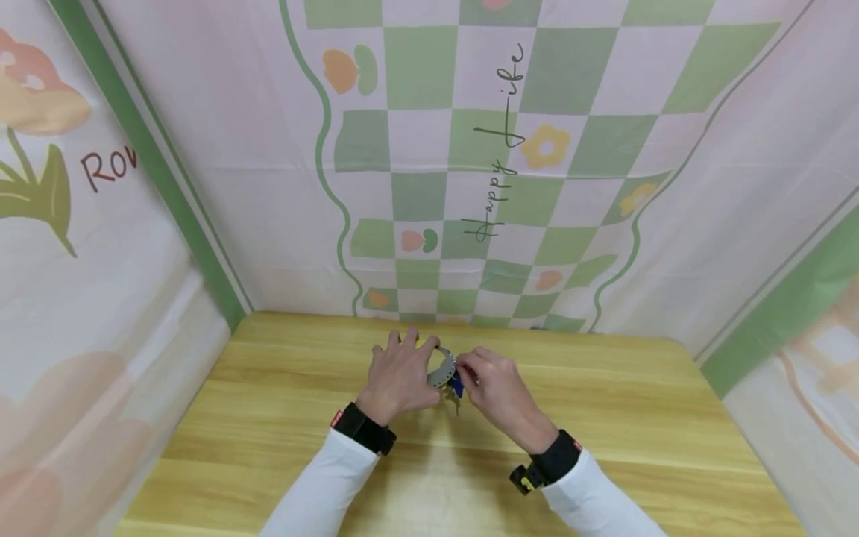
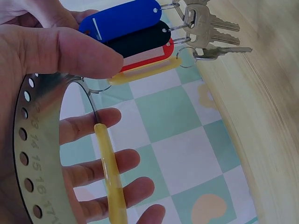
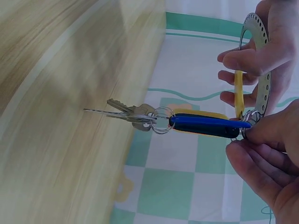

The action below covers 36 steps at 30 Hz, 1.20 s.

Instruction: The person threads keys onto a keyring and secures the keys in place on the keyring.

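My left hand (image 1: 399,377) holds a large key ring, a curved metal plate (image 2: 21,144) with numbered holes and a yellow-sleeved handle (image 2: 108,163). In the left wrist view its thumb overlaps the tags, with the other fingers behind the handle. Key tags in blue (image 2: 121,18), black (image 2: 142,39), red (image 2: 169,49) and yellow (image 2: 145,71) hang at the ring's end. Metal keys (image 2: 198,28) dangle from their far ends on small rings. At the blue tag's ring end, thumb and fingers of my right hand (image 3: 275,149) pinch the small metal rings (image 3: 252,116).
Both hands are over the wooden table (image 1: 282,418), near its back half. Behind it hangs a printed cloth (image 1: 423,142) with green checks; similar cloth walls (image 1: 168,246) stand at both sides. Black wrist straps (image 1: 365,427) are on both arms.
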Each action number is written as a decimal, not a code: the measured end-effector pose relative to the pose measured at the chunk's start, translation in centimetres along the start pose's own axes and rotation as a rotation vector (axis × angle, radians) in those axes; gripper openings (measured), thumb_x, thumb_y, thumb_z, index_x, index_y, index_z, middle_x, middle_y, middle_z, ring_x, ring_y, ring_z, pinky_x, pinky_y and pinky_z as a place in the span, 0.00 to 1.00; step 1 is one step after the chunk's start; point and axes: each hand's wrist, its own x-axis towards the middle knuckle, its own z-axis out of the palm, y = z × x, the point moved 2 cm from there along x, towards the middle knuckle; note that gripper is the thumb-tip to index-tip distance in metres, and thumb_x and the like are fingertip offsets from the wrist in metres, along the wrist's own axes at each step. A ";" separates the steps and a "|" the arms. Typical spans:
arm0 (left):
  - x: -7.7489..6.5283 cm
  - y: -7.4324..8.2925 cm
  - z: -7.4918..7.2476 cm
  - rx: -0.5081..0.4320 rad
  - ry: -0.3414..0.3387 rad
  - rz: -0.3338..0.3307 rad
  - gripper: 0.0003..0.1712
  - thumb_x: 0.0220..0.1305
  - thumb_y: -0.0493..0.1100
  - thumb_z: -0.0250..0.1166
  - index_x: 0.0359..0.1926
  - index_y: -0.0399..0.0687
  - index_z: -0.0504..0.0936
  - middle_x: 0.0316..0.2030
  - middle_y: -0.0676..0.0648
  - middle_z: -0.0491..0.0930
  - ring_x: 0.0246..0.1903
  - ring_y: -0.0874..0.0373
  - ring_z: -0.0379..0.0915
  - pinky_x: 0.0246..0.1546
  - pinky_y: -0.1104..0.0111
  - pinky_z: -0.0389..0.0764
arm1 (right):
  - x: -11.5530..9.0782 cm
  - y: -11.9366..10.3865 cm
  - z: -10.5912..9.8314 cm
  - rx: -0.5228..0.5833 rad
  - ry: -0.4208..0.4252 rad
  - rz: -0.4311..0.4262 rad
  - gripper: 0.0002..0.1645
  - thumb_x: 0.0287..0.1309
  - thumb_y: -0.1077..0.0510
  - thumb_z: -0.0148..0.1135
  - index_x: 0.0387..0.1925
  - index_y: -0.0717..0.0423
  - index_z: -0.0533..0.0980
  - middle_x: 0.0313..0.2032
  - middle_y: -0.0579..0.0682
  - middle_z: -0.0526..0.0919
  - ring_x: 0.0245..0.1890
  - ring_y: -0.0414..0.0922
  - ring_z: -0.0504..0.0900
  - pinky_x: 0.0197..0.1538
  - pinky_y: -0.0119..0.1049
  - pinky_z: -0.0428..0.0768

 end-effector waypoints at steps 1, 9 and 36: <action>0.0 0.0 0.0 0.002 0.002 0.000 0.41 0.47 0.53 0.69 0.67 0.57 0.75 0.61 0.40 0.72 0.55 0.39 0.69 0.43 0.43 0.77 | 0.0 0.0 0.0 0.007 -0.002 0.015 0.07 0.52 0.73 0.72 0.33 0.63 0.84 0.30 0.50 0.84 0.26 0.41 0.84 0.29 0.27 0.80; 0.1 0.0 0.1 0.016 0.027 0.001 0.44 0.45 0.58 0.73 0.66 0.57 0.75 0.60 0.40 0.72 0.55 0.40 0.69 0.45 0.42 0.77 | -0.1 0.2 0.1 0.124 -0.024 0.313 0.01 0.57 0.66 0.70 0.33 0.61 0.85 0.26 0.47 0.85 0.25 0.37 0.83 0.28 0.29 0.81; 0.0 0.0 0.2 0.026 0.041 0.020 0.42 0.45 0.53 0.72 0.66 0.58 0.76 0.61 0.40 0.72 0.55 0.38 0.69 0.45 0.41 0.76 | 0.9 1.0 -0.9 -0.033 -0.135 -0.019 0.05 0.50 0.65 0.74 0.30 0.55 0.85 0.27 0.44 0.85 0.26 0.38 0.82 0.29 0.29 0.79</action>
